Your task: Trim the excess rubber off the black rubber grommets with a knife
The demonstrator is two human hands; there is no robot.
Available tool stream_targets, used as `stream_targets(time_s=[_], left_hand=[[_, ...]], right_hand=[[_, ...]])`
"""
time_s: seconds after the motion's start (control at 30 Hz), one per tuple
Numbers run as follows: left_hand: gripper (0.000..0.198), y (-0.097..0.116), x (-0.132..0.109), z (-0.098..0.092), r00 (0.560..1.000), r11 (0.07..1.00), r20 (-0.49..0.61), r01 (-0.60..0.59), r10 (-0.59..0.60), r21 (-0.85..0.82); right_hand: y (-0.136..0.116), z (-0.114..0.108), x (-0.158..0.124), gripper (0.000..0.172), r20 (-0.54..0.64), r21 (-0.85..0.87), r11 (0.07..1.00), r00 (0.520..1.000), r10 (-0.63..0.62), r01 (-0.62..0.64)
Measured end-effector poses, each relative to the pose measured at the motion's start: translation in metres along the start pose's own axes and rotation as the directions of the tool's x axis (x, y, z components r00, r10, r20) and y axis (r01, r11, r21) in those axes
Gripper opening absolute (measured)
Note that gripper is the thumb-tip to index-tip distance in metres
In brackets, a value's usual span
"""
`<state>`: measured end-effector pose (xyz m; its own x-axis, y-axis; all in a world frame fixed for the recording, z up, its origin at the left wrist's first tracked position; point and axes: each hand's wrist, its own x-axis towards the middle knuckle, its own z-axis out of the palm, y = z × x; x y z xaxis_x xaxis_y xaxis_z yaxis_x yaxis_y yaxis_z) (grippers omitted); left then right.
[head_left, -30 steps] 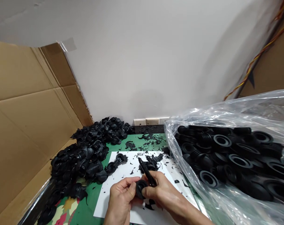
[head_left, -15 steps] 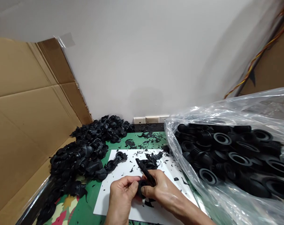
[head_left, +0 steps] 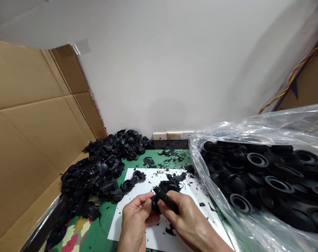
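Note:
In the lower middle, my left hand [head_left: 136,215] pinches a small round black rubber piece [head_left: 155,204] between thumb and fingers. My right hand [head_left: 186,213] is wrapped round a dark stick-like tool [head_left: 164,198] whose lower end is hidden, with its thumb close against the rubber piece. Both hands are over a white sheet [head_left: 115,225] strewn with black shavings. Just beyond them lies a clump of black trimmings [head_left: 171,182], and two joined ring-shaped rubber pieces [head_left: 138,176] rest at the sheet's left edge.
A heap of ribbed black rubber parts [head_left: 103,168] leans along the cardboard panel [head_left: 38,133] at left. On the right, a clear plastic bag [head_left: 200,168] holds several black rubber bellows [head_left: 257,160]. The green mat [head_left: 150,154] carries scattered scraps. Wall sockets [head_left: 174,135] sit behind.
The right hand has tipped the tool lower and turned over toward the left hand. The rubber piece has turned slightly between the hands. The whole view has shifted a little.

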<state>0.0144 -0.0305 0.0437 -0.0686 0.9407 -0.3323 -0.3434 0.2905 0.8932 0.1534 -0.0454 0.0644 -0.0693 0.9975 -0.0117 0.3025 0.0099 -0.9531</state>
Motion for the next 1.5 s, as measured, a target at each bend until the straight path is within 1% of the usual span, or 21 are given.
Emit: stream_targets(time_s=[0.07, 0.13, 0.23, 0.33, 0.4, 0.5, 0.53, 0.63, 0.73, 0.83, 0.9, 0.97, 1.0, 1.07, 1.13, 1.2, 1.23, 1.3, 1.4, 1.5], left_hand=[[0.040, -0.004, 0.001, 0.000, 1.000, 1.000, -0.016, -0.026, 0.026, 0.002], [0.039, -0.007, 0.002, 0.001, 0.999, 0.999, -0.030, -0.034, 0.034, 0.010], [0.038, -0.010, 0.002, 0.002, 0.997, 0.997, -0.041, -0.064, 0.066, 0.050], [0.038, -0.010, 0.001, 0.004, 0.988, 0.986, -0.057, -0.138, 0.144, 0.093], [0.032, -0.010, 0.000, 0.006, 0.978, 0.972, -0.065, -0.190, 0.200, 0.141], [0.019, -0.012, 0.001, 0.006, 0.959, 0.942, -0.091, -0.244, 0.270, 0.229], [0.017, -0.013, 0.002, 0.006, 0.954, 0.938, -0.099, -0.251, 0.281, 0.240], [0.020, -0.016, 0.003, 0.005, 0.956, 0.942, -0.097, -0.251, 0.278, 0.222], [0.019, -0.012, 0.000, 0.007, 0.963, 0.955, -0.087, -0.238, 0.256, 0.177], [0.026, -0.004, -0.004, 0.008, 0.974, 0.978, -0.105, -0.192, 0.200, 0.083], [0.031, 0.001, -0.006, 0.007, 0.983, 0.990, -0.116, -0.142, 0.144, 0.027], [0.036, 0.005, -0.006, 0.004, 0.992, 0.997, -0.104, -0.079, 0.077, -0.013], [0.038, 0.007, -0.005, 0.003, 0.994, 0.998, -0.095, -0.053, 0.050, -0.028], [0.042, 0.008, -0.004, 0.001, 0.996, 0.998, -0.088, -0.020, 0.016, -0.052], [0.045, 0.009, -0.003, 0.001, 0.995, 0.997, -0.095, -0.010, 0.003, -0.076], [0.044, 0.009, -0.003, 0.001, 0.996, 0.996, -0.084, -0.001, -0.007, -0.094], [0.041, 0.010, -0.003, 0.002, 0.997, 0.995, -0.076, 0.001, -0.008, -0.100], [0.031, 0.010, -0.003, 0.002, 0.998, 0.994, -0.067, 0.007, -0.014, -0.105], [0.014, 0.012, -0.003, 0.002, 0.996, 0.994, -0.079, 0.020, -0.029, -0.110], [0.009, 0.013, -0.003, 0.002, 0.996, 0.991, -0.080, 0.032, -0.042, -0.129]], right_hand=[[0.001, 0.003, 0.000, 0.020, -0.024, -0.117, 0.993, 0.999, -0.038, 0.034], [0.002, 0.005, 0.001, 0.019, -0.031, -0.192, 0.980, 0.998, -0.053, 0.046], [0.004, 0.005, 0.002, 0.018, -0.043, -0.242, 0.969, 0.997, -0.060, 0.048], [0.003, 0.005, 0.003, 0.018, -0.050, -0.256, 0.966, 0.998, -0.044, 0.030], [0.001, 0.004, 0.003, 0.019, -0.059, -0.289, 0.957, 0.997, -0.042, 0.023], [-0.003, 0.005, 0.002, 0.017, -0.046, -0.388, 0.921, 0.998, -0.048, 0.026], [-0.004, 0.005, 0.001, 0.016, -0.036, -0.422, 0.906, 0.999, -0.037, 0.019], [-0.005, 0.008, 0.000, 0.017, -0.036, -0.482, 0.876, 0.999, -0.002, -0.016], [-0.002, 0.010, 0.000, 0.017, -0.096, -0.446, 0.895, 0.994, -0.049, 0.002], [0.003, 0.006, 0.002, 0.015, -0.223, -0.321, 0.947, 0.971, -0.092, 0.016], [0.005, 0.000, 0.003, 0.012, -0.316, -0.205, 0.979, 0.946, -0.070, 0.004], [0.005, -0.006, 0.006, 0.013, -0.361, -0.091, 0.996, 0.933, -0.012, -0.022], [0.004, -0.009, 0.006, 0.014, -0.354, -0.041, 0.998, 0.935, 0.023, -0.041], [0.001, -0.012, 0.007, 0.013, -0.298, 0.039, 0.997, 0.952, 0.073, -0.065], [-0.001, -0.012, 0.007, 0.013, -0.228, 0.083, 0.994, 0.970, 0.082, -0.064], [-0.001, -0.011, 0.007, 0.018, -0.174, 0.096, 0.994, 0.982, 0.069, -0.053], [0.000, -0.010, 0.007, 0.021, -0.168, 0.095, 0.994, 0.984, 0.066, -0.050], [0.004, -0.009, 0.007, 0.023, -0.193, 0.094, 0.995, 0.979, 0.061, -0.043], [0.012, -0.009, 0.010, 0.011, -0.291, 0.110, 0.994, 0.955, 0.058, -0.027], [0.016, -0.009, 0.012, 0.015, -0.326, 0.129, 0.991, 0.943, 0.071, -0.030]])
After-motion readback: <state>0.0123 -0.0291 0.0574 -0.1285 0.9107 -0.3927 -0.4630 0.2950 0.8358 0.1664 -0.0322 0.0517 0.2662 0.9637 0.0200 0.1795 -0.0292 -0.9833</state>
